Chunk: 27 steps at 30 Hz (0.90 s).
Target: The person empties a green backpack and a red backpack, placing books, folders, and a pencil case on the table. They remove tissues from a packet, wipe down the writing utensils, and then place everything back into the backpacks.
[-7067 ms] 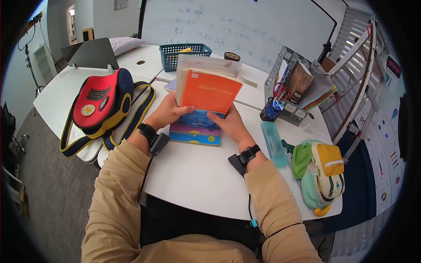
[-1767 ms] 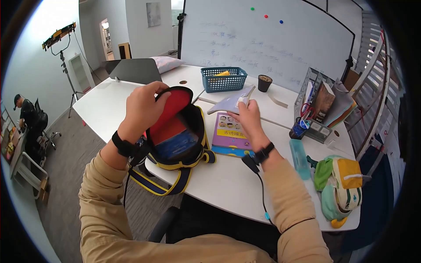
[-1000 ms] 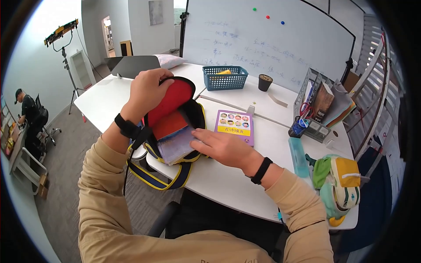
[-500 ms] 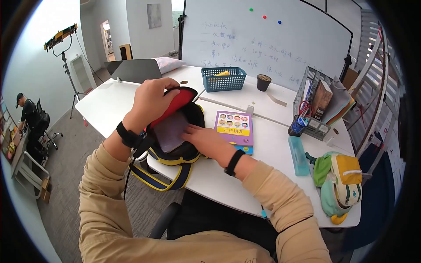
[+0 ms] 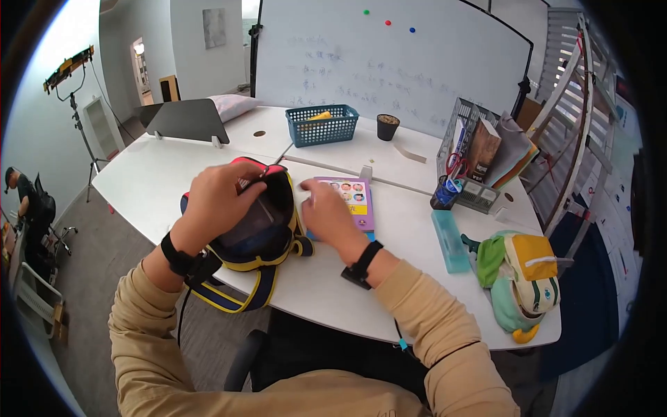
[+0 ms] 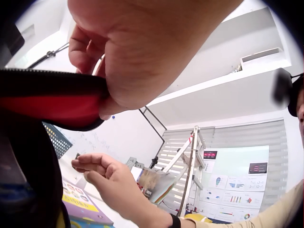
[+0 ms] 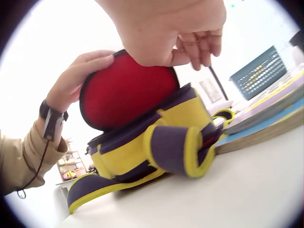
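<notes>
My left hand [image 5: 217,198] pinches the edge of the backpack's red-lined lid [image 7: 128,88], thumb on the inner side, and holds it raised. The navy and yellow backpack [image 7: 140,142] lies at the left edge of the table with its mouth towards me. In the shadow inside it, a pale violet book [image 5: 261,214] shows dimly. Between the bag and the books, my right hand [image 5: 330,214] hangs in the air with loosely bent fingers and nothing in them. Close beyond it lies a purple and yellow book [image 5: 363,205] with cartoon faces, on top of a blue one [image 7: 256,130].
A teal basket [image 5: 322,132] and a small plant pot [image 5: 388,126] stand at the back. On the right are a teal pencil case [image 5: 450,242], a pen cup [image 5: 445,194], a grey file rack [image 5: 479,199] and a green and yellow bag [image 5: 517,285]. A laptop [image 5: 187,121] is back left.
The orange book and then the pale violet book went from the hands into the backpack. My right hand has since come out and moved right, towards the purple book. The left hand keeps the lid.
</notes>
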Available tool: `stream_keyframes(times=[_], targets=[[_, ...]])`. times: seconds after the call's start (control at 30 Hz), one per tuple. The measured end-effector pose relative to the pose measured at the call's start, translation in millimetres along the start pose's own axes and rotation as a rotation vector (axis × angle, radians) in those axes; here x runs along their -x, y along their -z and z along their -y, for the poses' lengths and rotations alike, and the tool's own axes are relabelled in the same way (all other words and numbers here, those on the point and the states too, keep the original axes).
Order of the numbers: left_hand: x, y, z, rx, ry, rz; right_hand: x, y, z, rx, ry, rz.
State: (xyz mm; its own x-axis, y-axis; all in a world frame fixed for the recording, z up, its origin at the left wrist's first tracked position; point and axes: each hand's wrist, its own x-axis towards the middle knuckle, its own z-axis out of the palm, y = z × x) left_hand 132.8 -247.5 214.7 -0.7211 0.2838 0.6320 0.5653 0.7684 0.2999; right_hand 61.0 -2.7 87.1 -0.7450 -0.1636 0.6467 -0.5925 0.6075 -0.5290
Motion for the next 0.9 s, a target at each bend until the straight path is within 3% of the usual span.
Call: stream_keyframes(times=[0.07, 0.17, 0.27, 0.33, 0.37, 0.43, 0.47, 0.57, 0.6, 0.77, 0.83, 0.9], targets=[[13, -13, -6, 0.027, -0.018, 0.09, 2, 24, -25, 0.231, -0.124, -0.077], [30, -42, -13, -0.049, -0.109, 0.169, 11, 39, -69, 0.497, -0.445, -0.017], [38, -62, -12, -0.08, -0.145, 0.21, 21, 50, -90, 0.506, -0.588, 0.17], [44, -73, -11, -0.074, -0.096, 0.329, 26, 53, -96, 0.528, -0.551, 0.212], [50, -77, -13, -0.093, -0.123, 0.303, 28, 55, -96, 0.535, -0.535, 0.233], [60, -83, -23, -0.13, -0.185, 0.251, 28, 59, -99, 0.403, -0.584, 0.219], [65, -88, -17, -0.156, -0.192, 0.346, 27, 63, -101, 0.337, -0.609, 0.208], [75, -96, -10, -0.286, -0.22, 0.347, 33, 79, -104, -0.299, -0.733, 0.213], [79, -101, -6, -0.323, -0.243, 0.306, 34, 80, -102, -0.353, -0.748, 0.185], [71, -96, 10, -0.238, -0.273, 0.22, 34, 49, -107, 0.171, -0.79, 0.06], [65, -98, 26, -0.249, -0.25, 0.219, 36, 51, -108, 0.048, -0.769, 0.1], [63, -107, 42, -0.322, -0.219, 0.2, 35, 77, -70, -0.135, -0.817, 0.084]])
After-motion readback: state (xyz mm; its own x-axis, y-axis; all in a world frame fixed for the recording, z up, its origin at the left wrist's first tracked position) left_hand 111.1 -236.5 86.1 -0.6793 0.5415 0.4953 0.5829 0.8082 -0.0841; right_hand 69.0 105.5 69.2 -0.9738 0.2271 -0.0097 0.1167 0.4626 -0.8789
